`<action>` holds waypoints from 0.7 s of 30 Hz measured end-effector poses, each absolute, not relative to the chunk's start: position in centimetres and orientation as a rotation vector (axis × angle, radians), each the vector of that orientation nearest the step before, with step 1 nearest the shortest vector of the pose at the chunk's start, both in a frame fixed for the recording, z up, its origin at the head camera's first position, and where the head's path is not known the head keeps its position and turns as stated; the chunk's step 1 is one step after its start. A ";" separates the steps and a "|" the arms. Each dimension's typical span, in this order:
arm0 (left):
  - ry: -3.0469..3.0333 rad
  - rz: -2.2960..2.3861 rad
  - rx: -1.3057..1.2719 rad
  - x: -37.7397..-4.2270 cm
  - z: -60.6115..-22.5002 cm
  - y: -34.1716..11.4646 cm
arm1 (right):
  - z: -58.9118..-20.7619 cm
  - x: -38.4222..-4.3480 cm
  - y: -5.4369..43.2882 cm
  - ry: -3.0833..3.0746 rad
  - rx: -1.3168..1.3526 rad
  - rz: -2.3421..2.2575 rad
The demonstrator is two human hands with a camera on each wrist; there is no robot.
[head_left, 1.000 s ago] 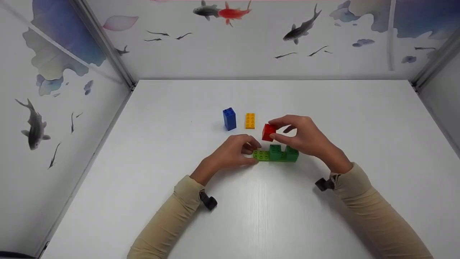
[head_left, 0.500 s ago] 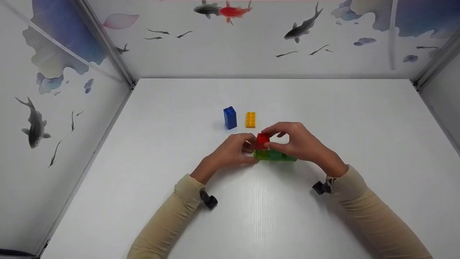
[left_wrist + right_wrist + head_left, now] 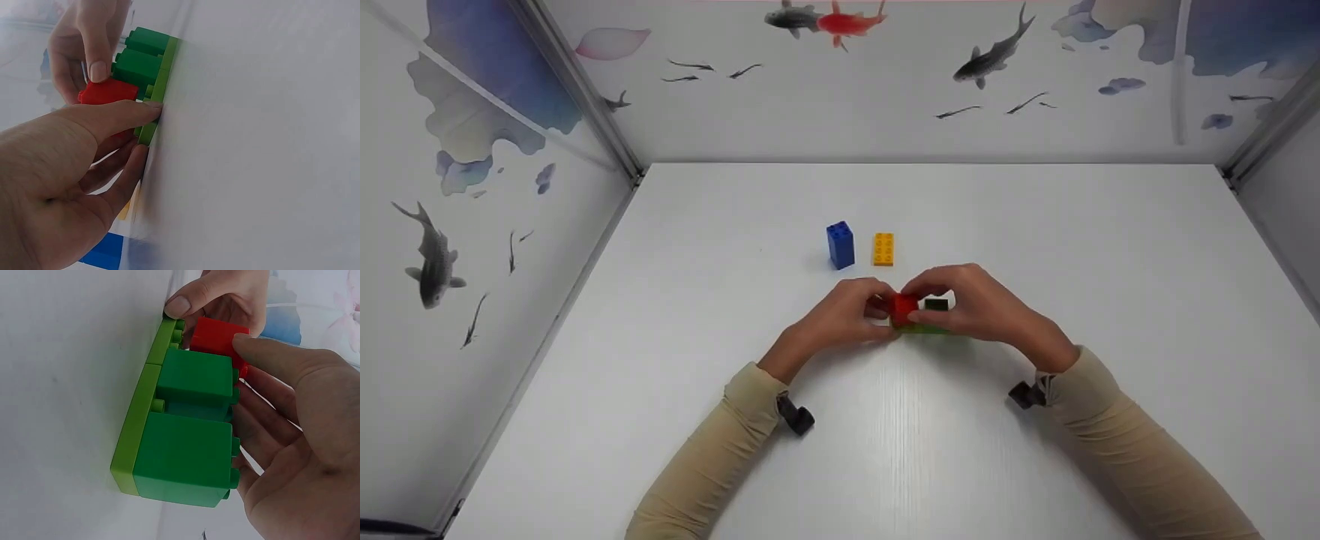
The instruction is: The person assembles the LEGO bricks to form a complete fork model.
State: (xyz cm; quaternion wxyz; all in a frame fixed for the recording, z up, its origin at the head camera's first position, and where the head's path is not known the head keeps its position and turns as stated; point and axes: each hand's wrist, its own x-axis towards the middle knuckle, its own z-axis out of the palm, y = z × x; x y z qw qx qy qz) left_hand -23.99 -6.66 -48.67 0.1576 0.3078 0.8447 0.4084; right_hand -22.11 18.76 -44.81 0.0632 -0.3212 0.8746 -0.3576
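My right hand [image 3: 986, 306] pinches a red toy brick [image 3: 214, 336] between thumb and fingers. The brick is close over the left end of a long light green base [image 3: 135, 422], whose studs show beside it in the right wrist view. Two dark green bricks sit on that base, one near the middle [image 3: 194, 377] and one at the right end [image 3: 183, 458], with a narrow gap between them. My left hand [image 3: 844, 315] grips the base's left end, its thumb [image 3: 132, 114] along the near side. In the head view, my right hand covers most of the dark green bricks.
Behind the hands, a tall blue brick [image 3: 840, 246] stands on the white table [image 3: 720, 240]. To its right lies a flat yellow brick [image 3: 883, 249]. White panels with painted fish [image 3: 994, 56] border the table at the back and sides.
My right hand has moved left and toward me, bringing the red brick from behind the base down to its left end. My left hand has stayed on the base.
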 end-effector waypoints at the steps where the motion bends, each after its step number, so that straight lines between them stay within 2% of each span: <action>1: 2.414 1.174 0.887 -24.0 -48.7 -6.6 | -44.8 -22.1 18.7 2.644 -0.967 -1.072; 21: 2.453 1.109 0.897 -24.1 -48.8 -6.6 | -45.4 -21.8 18.2 2.664 -0.916 -1.070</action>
